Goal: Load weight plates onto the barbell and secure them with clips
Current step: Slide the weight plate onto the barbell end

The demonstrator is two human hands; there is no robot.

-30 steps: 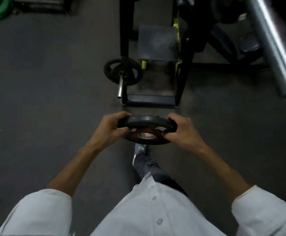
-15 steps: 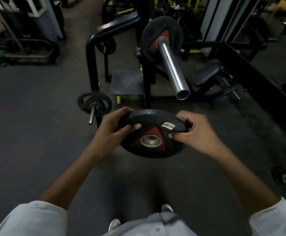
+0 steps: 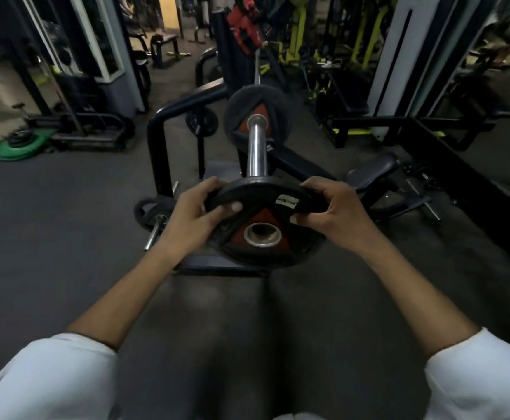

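Two hands, left hand (image 3: 191, 218) and right hand (image 3: 335, 212), fingers curled round weight plate (image 3: 262, 221) before barbell sleeve (image 3: 256, 147).

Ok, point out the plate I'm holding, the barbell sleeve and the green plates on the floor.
held plate (image 3: 264, 215): head view, red insert above centre hole.
barbell sleeve (image 3: 256, 147): head view, middle of chrome shaft.
green plates (image 3: 12, 151): head view, front green rim.

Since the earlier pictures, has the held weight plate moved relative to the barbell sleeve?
Yes. The weight plate has moved toward the barbell sleeve; its top rim now overlaps the sleeve's end, where a gap showed.
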